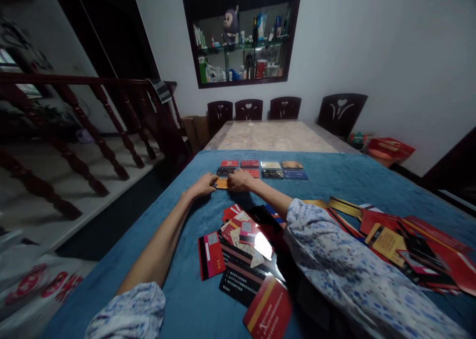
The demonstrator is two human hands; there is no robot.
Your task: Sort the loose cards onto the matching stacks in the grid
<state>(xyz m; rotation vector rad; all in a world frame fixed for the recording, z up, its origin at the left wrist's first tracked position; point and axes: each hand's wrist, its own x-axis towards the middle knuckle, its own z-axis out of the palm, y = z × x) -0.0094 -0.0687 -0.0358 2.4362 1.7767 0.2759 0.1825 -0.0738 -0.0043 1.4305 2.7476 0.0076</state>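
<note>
**Item: orange card [222, 183], third row, left end.** It lies flat on the blue cloth [334, 180] over the tabletop, at the far reach of both arms. It sits just below the dark card [225, 171] of the laid-out grid of cards [270, 169].

**Hands.** The left hand [204, 184] is loosely curled, its fingertips at the card's left end. The right hand [241, 180] is palm down with fingers bent, covering the card's right end. Whether either one pinches the card or only presses it flat cannot be told.

**Orientation.** The long axis runs left to right across the tabletop, parallel to the rows above. The short edges face the two hands. The print is too small to tell which way it reads.

**Handling note (judgement).**
- The card slides poorly on the pile of the cloth, so lifting it slightly and resetting it should go better than pushing.
- Its left edge wants squaring to the dark card's left edge, with the same narrow gap that the upper rows keep.
- Light fingertip pressure at both ends together should stop it pivoting.
- The right wrist is best kept off the red card [253, 173] beside it.

**Adjacent stock.** A loose heap of cards [241, 250] lies between the forearms. A second heap [409, 245] lies well apart to the right.
</note>
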